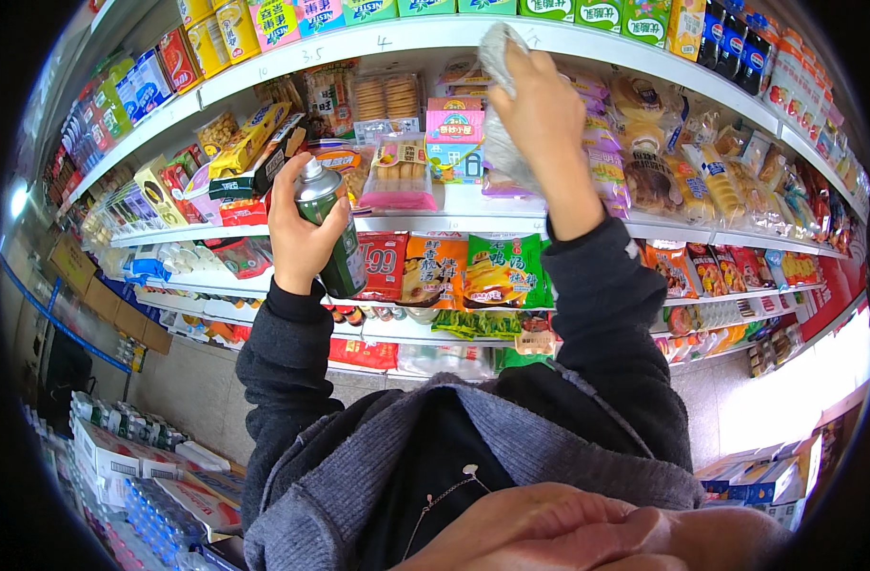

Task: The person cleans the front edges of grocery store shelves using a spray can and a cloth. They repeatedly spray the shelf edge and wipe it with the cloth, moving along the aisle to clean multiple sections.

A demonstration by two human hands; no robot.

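My left hand [299, 228] is wrapped around a green aerosol can [343, 250] with a silver top and white nozzle. The can is upright, slightly tilted, in front of the middle shelf. Higher up, my right hand [546, 118] grips a grey cloth [501, 53], which lies against the white front edge of the upper shelf [421, 34]. Part of the cloth hangs down beneath my palm. Handwritten figures mark that edge. Below it, a pink and blue house-shaped box [455, 143] and a pack of round biscuits [401, 171] stand between my hands.
Drink cartons [367, 10] and Pepsi bottles [733, 46] line the upper shelf. Packaged bread [649, 171] fills the middle shelf at right. Seasoning pouches [503, 268] stand lower down. Behind me, stacked cartons [114, 457] and shrink-wrapped bottles [160, 521] occupy the floor at left.
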